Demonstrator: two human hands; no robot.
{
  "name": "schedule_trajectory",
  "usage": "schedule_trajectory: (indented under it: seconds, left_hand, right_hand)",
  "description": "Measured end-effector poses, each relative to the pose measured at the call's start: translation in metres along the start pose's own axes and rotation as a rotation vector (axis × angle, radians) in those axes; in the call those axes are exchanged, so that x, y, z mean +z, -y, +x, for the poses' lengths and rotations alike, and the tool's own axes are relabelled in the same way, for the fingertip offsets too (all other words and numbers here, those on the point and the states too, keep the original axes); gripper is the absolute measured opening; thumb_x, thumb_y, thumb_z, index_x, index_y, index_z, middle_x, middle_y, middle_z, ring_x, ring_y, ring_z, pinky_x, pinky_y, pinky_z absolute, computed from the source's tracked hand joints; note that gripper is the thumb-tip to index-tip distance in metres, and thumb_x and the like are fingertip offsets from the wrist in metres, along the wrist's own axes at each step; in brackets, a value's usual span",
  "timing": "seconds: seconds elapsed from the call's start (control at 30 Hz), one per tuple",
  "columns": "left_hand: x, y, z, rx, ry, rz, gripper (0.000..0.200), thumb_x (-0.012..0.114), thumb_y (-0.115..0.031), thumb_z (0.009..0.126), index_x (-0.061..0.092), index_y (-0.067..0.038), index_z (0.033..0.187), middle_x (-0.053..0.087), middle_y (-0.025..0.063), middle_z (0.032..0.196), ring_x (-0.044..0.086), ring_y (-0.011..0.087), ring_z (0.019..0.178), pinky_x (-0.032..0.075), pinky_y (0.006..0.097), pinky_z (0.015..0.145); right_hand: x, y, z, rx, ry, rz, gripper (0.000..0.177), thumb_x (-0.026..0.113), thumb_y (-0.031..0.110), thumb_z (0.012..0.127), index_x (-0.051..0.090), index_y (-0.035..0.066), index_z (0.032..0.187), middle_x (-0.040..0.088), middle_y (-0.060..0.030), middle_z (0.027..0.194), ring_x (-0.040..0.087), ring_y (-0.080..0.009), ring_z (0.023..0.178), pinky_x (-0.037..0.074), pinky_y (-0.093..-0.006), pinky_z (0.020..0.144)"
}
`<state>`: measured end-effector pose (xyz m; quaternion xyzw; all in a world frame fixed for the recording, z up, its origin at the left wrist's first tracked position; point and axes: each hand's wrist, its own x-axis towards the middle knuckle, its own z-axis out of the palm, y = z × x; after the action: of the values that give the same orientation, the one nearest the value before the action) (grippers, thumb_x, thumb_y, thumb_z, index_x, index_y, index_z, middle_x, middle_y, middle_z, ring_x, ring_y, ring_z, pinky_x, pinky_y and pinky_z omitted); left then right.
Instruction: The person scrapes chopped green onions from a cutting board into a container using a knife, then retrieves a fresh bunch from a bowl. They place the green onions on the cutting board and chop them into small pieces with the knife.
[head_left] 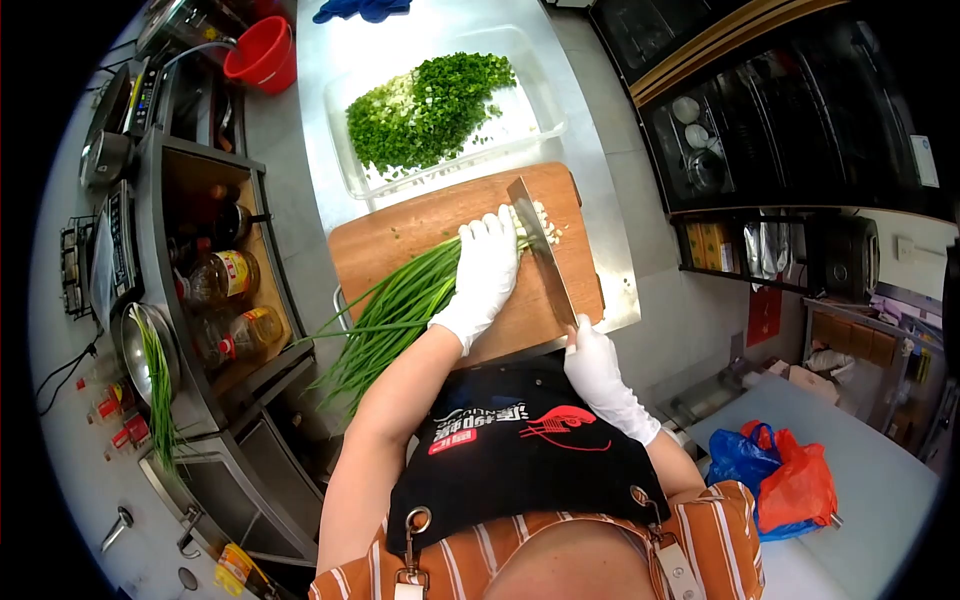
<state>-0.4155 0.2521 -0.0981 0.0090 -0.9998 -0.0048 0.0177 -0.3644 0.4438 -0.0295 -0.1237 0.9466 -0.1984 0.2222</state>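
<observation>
A bunch of green onions (400,290) lies across the wooden cutting board (380,240), its long green ends hanging over the near left edge. My left hand (487,265), in a white glove, presses down on the bunch near its white ends. My right hand (598,372), also gloved, is wrapped around the handle of a cleaver (545,250). The blade stands on edge across the white ends, right beside my left fingertips. Small cut white pieces (548,222) lie just beyond the blade.
Behind the board sits a clear plastic tub (545,125) of chopped green onions (430,110). More green onions (158,375) rest in a metal bowl (135,345) at left. Oil bottles (222,275) fill a shelf. A red bucket (265,58) and plastic bags (795,480) stand farther off.
</observation>
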Motion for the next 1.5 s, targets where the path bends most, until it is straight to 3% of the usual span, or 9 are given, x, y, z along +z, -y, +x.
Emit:
schedule_trajectory:
  seconds: [0.3,0.57,0.67,1.0,1.23,1.5]
  left_hand:
    - [0.000,0.000,0.000,0.015,-0.011,-0.005,0.054,0.052,-0.018,0.086,0.043,0.007,0.133,0.051,0.0164,0.098,0.050,0.0302,0.089,0.042,0.0430,0.085]
    - [0.001,0.000,-0.001,0.005,-0.034,-0.097,0.063,0.061,-0.027,0.085,0.042,0.008,0.134,0.052,0.0166,0.101,0.050,0.0303,0.093,0.041,0.0430,0.088]
    - [0.001,-0.001,0.000,-0.020,-0.016,-0.096,0.064,0.062,-0.029,0.084,0.043,0.008,0.133,0.052,0.0167,0.101,0.050,0.0306,0.094,0.040,0.0436,0.089]
    - [0.004,-0.001,-0.001,0.000,-0.025,-0.043,0.063,0.062,-0.028,0.084,0.044,0.007,0.132,0.052,0.0163,0.100,0.050,0.0303,0.092,0.040,0.0443,0.090]
    - [0.004,-0.001,0.000,-0.009,-0.045,-0.056,0.060,0.060,-0.024,0.083,0.044,0.007,0.132,0.052,0.0162,0.099,0.050,0.0304,0.092,0.040,0.0440,0.089]
    - [0.002,-0.001,0.000,-0.018,-0.009,-0.034,0.052,0.052,-0.018,0.087,0.043,0.007,0.132,0.053,0.0161,0.099,0.051,0.0307,0.092,0.040,0.0436,0.089]
  right_hand:
    - [-0.005,0.001,0.002,0.087,0.115,-0.009,0.021,0.053,0.011,0.090,0.049,-0.006,0.102,0.062,-0.0272,0.069,0.064,-0.0451,0.072,0.050,-0.0527,0.066]
    - [0.004,0.003,0.028,0.049,0.016,0.075,0.021,0.054,0.011,0.092,0.053,-0.008,0.101,0.061,-0.0282,0.069,0.063,-0.0447,0.071,0.049,-0.0518,0.063]
    - [0.012,-0.013,0.016,0.007,-0.098,0.154,0.024,0.055,0.012,0.092,0.056,-0.009,0.102,0.061,-0.0275,0.069,0.063,-0.0437,0.070,0.048,-0.0501,0.060]
    - [-0.014,-0.011,-0.001,-0.078,-0.184,0.232,0.020,0.058,0.010,0.091,0.057,-0.007,0.103,0.058,-0.0260,0.063,0.060,-0.0445,0.062,0.044,-0.0494,0.052]
    - [-0.012,-0.009,0.003,-0.128,-0.159,0.159,0.016,0.057,0.010,0.091,0.055,-0.004,0.100,0.060,-0.0248,0.066,0.061,-0.0439,0.063,0.046,-0.0494,0.054]
    - [-0.009,0.000,-0.007,-0.005,-0.022,0.003,0.016,0.055,0.010,0.092,0.053,-0.003,0.100,0.059,-0.0266,0.065,0.061,-0.0458,0.067,0.047,-0.0507,0.056]
